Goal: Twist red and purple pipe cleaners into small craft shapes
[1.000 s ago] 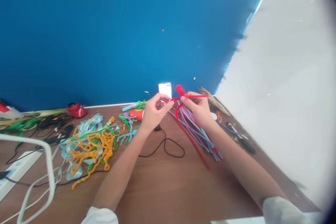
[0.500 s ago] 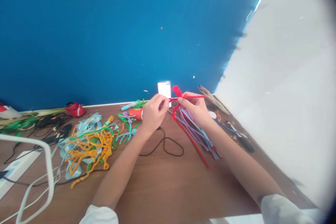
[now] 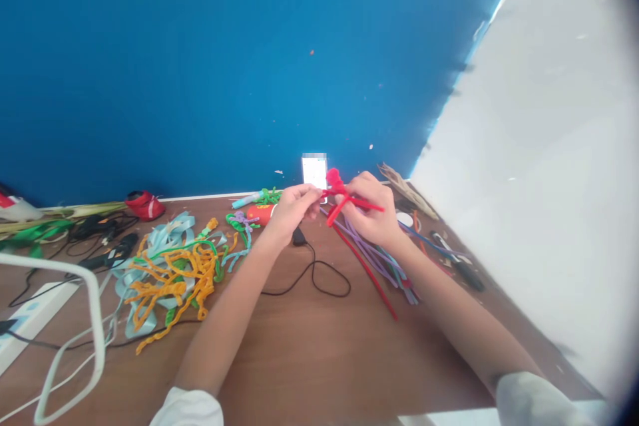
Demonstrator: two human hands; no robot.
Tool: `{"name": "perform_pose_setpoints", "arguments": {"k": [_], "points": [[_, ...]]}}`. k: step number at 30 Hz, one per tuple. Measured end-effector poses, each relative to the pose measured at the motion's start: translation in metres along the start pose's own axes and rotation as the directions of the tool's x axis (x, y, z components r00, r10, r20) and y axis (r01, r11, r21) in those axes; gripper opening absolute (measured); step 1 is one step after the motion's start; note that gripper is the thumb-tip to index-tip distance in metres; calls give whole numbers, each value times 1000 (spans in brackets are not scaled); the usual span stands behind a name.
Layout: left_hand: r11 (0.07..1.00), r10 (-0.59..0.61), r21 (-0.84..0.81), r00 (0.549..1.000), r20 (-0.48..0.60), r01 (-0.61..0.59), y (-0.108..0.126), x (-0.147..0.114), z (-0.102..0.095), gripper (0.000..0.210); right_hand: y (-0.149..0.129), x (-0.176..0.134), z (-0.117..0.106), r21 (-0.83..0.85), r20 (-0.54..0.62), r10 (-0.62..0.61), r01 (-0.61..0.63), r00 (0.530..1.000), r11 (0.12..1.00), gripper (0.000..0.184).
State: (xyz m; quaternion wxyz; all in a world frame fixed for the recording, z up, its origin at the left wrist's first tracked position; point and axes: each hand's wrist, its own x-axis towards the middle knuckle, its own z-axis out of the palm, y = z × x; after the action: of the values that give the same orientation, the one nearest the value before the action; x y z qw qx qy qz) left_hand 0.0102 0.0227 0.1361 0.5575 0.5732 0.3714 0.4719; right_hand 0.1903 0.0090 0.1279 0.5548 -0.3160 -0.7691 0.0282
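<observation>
Between my hands is a figure of bent and twisted red pipe cleaners [image 3: 335, 180], with a thick bundled end at the top and loose ends sticking out. My left hand [image 3: 295, 212] pinches its left end between thumb and fingertips. My right hand [image 3: 371, 208] is closed on its middle, where the strands cross. One straight red pipe cleaner [image 3: 372, 273] lies on the table below my right hand. Beside it rests a bunch of purple and light blue pipe cleaners [image 3: 372, 251], partly covered by my right hand and forearm. Behind my hands a lit phone [image 3: 314, 173] leans on the blue wall.
Orange twisted pipe cleaners [image 3: 172, 283] lie on light blue ribbon at the left. A red cup [image 3: 259, 214] lies behind my left hand. A black cable [image 3: 329, 286] loops across the brown table [image 3: 309, 359]. A white power strip [image 3: 34, 323] and a white metal frame [image 3: 97, 319] stand left.
The strand that hung in a curve below my right hand is now folded up short across the figure. My right fingers have closed over the crossing, and my left hand has shifted slightly down.
</observation>
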Motion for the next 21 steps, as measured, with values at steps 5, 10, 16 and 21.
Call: {"name": "perform_pose_setpoints", "arguments": {"k": [5, 10, 16, 21], "points": [[851, 384, 399, 923, -31, -341, 7, -6, -2, 20, 0, 1, 5, 402, -28, 398, -354, 917, 845, 18], [535, 569, 706, 816, 106, -464, 5, -9, -4, 16, 2, 1, 8, 583, 51, 535, -460, 843, 669, 24], [425, 598, 780, 789, 140, -460, -3, -9, -6, 21, 2, 1, 6, 583, 71, 522, -460, 850, 670, 23], [407, 609, 819, 788, 87, -405, -4, -11, -2, 22, -1, 2, 5, 538, 72, 492, -449, 867, 713, 21]]}}
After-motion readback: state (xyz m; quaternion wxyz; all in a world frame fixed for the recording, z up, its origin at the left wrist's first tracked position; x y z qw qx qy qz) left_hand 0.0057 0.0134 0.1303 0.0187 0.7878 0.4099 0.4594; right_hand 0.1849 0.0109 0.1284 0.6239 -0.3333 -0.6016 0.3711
